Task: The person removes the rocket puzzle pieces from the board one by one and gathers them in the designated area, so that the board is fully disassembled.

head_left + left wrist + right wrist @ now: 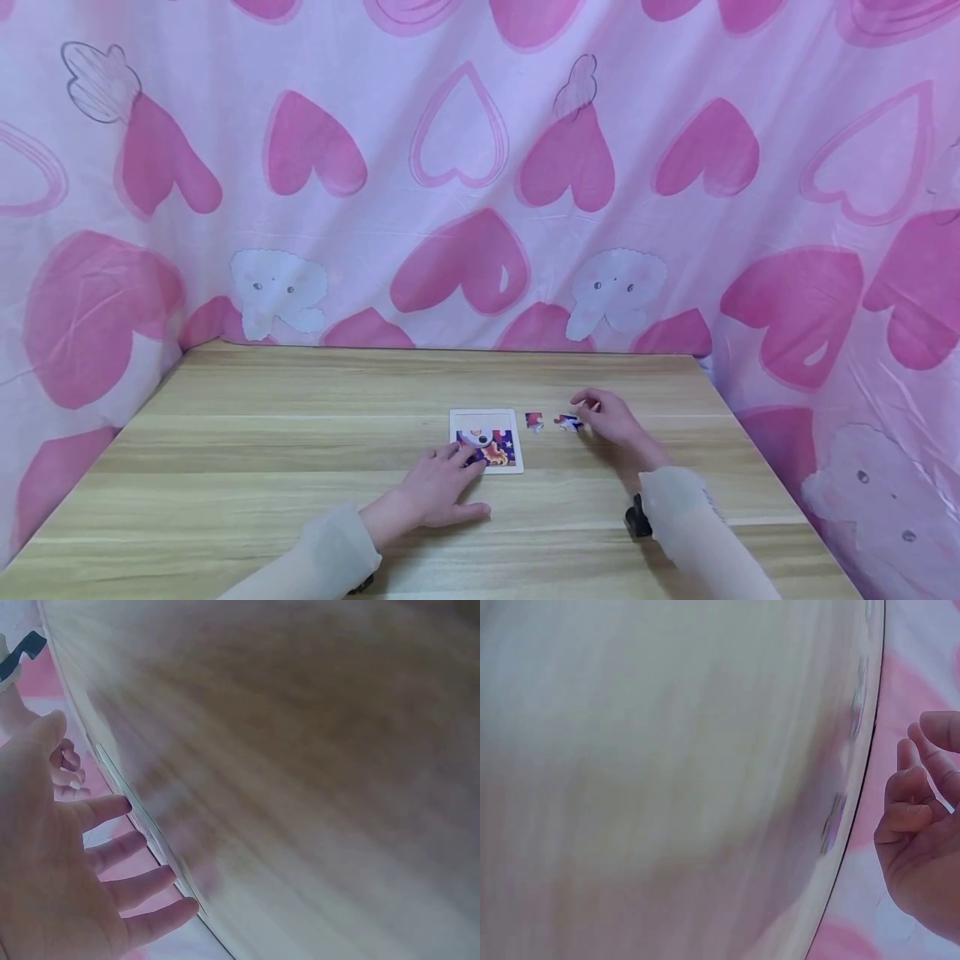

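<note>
A white jigsaw tray (483, 420) lies on the table, its lower part filled with a dark blue, red and white picture. My left hand (442, 487) rests with spread, nearly straight fingers on the tray's lower left corner; the left wrist view shows this hand (60, 855) reaching the thin tray edge. Right of the tray lie a red and purple puzzle piece (533, 421) and some blue and white puzzle pieces (567, 422). Just beside these hovers my right hand (611, 418), loosely curled. In the right wrist view that hand (919, 825) shows nothing held.
The wooden table (262, 442) runs back to a pink curtain (465, 167) printed with hearts, which also hangs along both sides. Each wrist carries a dark strap, such as the right strap (637, 517).
</note>
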Demonstrator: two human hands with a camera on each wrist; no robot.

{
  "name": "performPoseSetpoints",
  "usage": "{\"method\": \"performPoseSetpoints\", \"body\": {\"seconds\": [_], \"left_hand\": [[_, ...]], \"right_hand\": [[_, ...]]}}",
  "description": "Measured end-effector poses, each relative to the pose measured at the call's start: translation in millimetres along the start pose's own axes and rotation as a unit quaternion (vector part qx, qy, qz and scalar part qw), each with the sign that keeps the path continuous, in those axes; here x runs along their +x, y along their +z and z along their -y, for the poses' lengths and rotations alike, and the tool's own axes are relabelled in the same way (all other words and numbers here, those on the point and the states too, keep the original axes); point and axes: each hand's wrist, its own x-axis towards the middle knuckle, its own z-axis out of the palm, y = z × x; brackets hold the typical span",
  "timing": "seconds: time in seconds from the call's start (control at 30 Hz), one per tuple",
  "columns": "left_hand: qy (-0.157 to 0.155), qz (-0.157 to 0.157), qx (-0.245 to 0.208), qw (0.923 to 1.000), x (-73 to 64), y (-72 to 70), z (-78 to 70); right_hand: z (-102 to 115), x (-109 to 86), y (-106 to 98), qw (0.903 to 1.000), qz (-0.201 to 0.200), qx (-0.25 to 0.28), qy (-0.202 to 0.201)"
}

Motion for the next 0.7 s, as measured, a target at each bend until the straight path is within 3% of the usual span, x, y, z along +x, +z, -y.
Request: {"method": "performPoseSetpoints", "body": {"seconds": [0.47, 0.7], "left_hand": [[0.015, -0.021, 0.065, 0.9975, -1.9, 4.3, -1.9], [0.009, -0.008, 0.093, 0.9956, -4.2, 2.6, -7.4]], "right_hand": [[35.8, 13.2, 40.7, 0.9951, 0.076, 0.052, -0.036], [59.4, 20.2, 64.2, 0.99, 0.109, 0.009, -0.09]]}}
